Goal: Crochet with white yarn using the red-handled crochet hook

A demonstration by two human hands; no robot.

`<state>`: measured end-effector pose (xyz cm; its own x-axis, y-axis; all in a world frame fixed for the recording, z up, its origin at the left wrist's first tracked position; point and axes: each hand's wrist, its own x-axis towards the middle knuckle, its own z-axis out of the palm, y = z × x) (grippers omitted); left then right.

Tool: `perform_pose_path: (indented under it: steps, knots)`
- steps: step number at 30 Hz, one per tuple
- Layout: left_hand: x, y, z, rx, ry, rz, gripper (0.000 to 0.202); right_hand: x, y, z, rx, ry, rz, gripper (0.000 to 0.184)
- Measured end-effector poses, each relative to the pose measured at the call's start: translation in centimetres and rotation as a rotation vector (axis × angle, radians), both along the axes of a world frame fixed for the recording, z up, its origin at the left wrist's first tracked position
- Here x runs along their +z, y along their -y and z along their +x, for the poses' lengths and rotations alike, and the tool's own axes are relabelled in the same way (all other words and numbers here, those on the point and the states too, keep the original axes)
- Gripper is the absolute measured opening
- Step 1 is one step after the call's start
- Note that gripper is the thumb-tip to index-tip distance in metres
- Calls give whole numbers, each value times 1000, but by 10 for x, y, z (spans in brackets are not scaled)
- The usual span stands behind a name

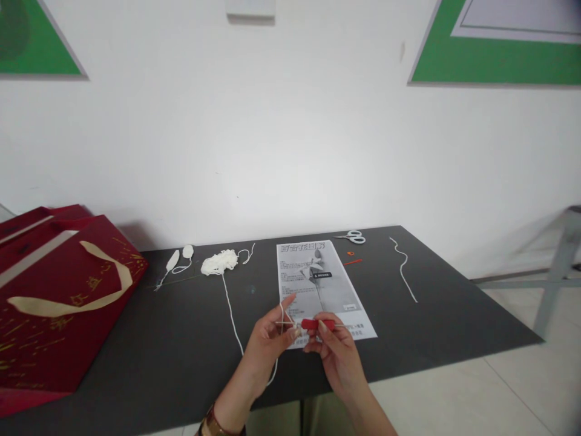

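Note:
My right hand (339, 354) grips the red handle of a crochet hook (309, 324), thumb pressed on top. The hook's thin shaft points left toward my left hand (265, 342). There, thumb and fingers pinch white yarn (233, 318), while the index finger is stretched out with a strand looped by it. Small details of the stitches at the fingertips are too fine to make out. From the pinch, the strand hangs below the left wrist and runs back to a loose white yarn bundle (220, 263). Both hands are above the lower edge of a printed sheet (349, 303).
Two white crocheted pieces (173, 260) with tails lie at the back left, near dark red gift bags (59, 339). Scissors (356, 237), an orange stitch marker (350, 253) and a red-orange stick (353, 262) lie right of the sheet. Farther right is a cut yarn piece (403, 266).

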<state>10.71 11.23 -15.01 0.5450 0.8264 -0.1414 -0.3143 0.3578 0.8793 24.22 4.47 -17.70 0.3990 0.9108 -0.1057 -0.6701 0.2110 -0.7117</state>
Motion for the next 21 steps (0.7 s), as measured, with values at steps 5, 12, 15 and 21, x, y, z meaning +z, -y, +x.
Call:
perform_pose_path:
  steps: [5,12,15,21]
  knots:
    - [-2,17,-3,71,-4,-37,58,8,11,-5,6,-30,-1,20]
    - [7,37,-9,130,-6,-55,50,14,29,-18,-24,-55,-24,20]
    - [10,43,-10,150,-11,-56,47,16,36,-23,-38,-66,-28,22]
    - [14,59,-7,232,2,-84,44,24,46,-29,-17,-79,-36,21]
